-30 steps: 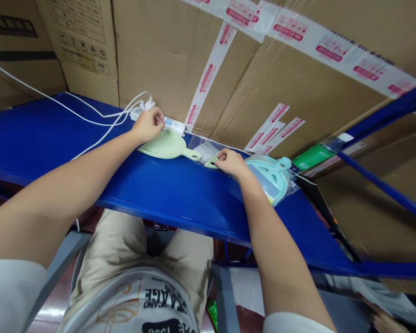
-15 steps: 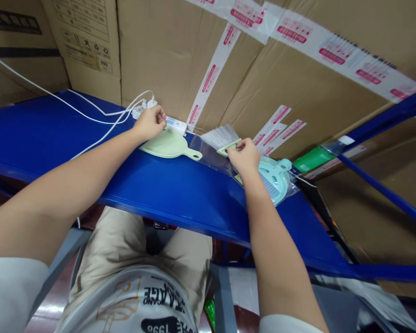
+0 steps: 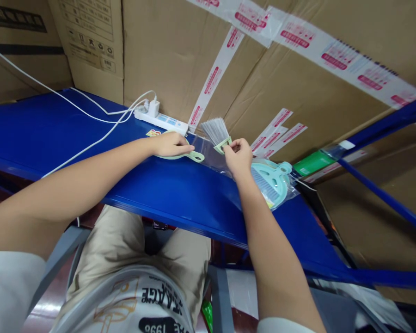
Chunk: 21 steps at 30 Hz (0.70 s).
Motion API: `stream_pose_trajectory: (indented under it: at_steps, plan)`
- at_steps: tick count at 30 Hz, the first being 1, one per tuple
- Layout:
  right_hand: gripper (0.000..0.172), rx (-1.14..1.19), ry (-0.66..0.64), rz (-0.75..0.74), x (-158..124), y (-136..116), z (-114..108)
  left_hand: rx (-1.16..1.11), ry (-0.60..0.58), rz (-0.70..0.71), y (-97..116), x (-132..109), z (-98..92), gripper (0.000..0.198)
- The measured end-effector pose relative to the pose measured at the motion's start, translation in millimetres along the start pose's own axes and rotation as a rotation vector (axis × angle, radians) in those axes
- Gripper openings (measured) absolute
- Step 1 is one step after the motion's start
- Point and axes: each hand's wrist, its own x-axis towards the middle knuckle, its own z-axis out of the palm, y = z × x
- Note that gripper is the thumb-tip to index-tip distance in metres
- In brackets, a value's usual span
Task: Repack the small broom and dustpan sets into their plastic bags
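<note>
Okay: right hand (image 3: 239, 156) pinched one small brush (image 3: 217, 134) by its pale green base, thumb and fingertips closed on it. The brush was held up off the blue shelf (image 3: 180, 189), grey bristles fanned upward and leaning left, in front of the cardboard boxes (image 3: 166, 55). Left hand (image 3: 169, 144) lay on the one matching pale green dustpan (image 3: 196, 157), fingers stretched flat over it, not curled round it. Only the pan's rim and looped handle showed, handle pointing right toward the brush. The pan sat flat near the shelf's back edge. One clear bag (image 3: 208, 152) lay between the hands. One teal dustpan set (image 3: 273, 178), in its own bag, sat just right of the right wrist. One white power strip (image 3: 161, 121) behind the left hand, one plug in it, at least two white cables (image 3: 100, 112) running left. Three short tape strips (image 3: 277, 129) were stuck on the box.
</note>
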Motion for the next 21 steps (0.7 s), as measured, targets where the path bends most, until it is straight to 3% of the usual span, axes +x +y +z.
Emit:
stream_pose_trajectory:
  at_steps: [3,5,9,13,17,21]
  plan:
    - [0.022,0.012,-0.015,0.014,0.1,-2.4,-2.3,-0.008,0.027,0.111,11.7,3.3,6.3,0.042]
    - [0.022,0.021,-0.030,0.002,-1.4,-3.5,-3.1,0.011,0.134,0.068,11.3,5.5,3.8,0.041]
    - [0.021,0.033,-0.051,-0.072,-9.0,-7.6,1.4,-0.049,0.429,-0.213,-10.9,7.9,-15.5,0.032]
    - [0.018,0.008,-0.057,-0.187,-17.6,-18.0,17.7,-0.332,0.668,-0.499,-34.6,6.4,-38.9,0.030]
    - [0.014,-0.024,-0.088,-0.282,-21.9,-26.9,40.9,-0.539,0.729,-0.583,-40.9,1.3,-57.4,0.036]
    - [0.017,-0.010,-0.292,-0.283,-26.9,-24.0,55.6,-0.572,0.781,-0.587,-41.6,-0.6,-64.6,0.046]
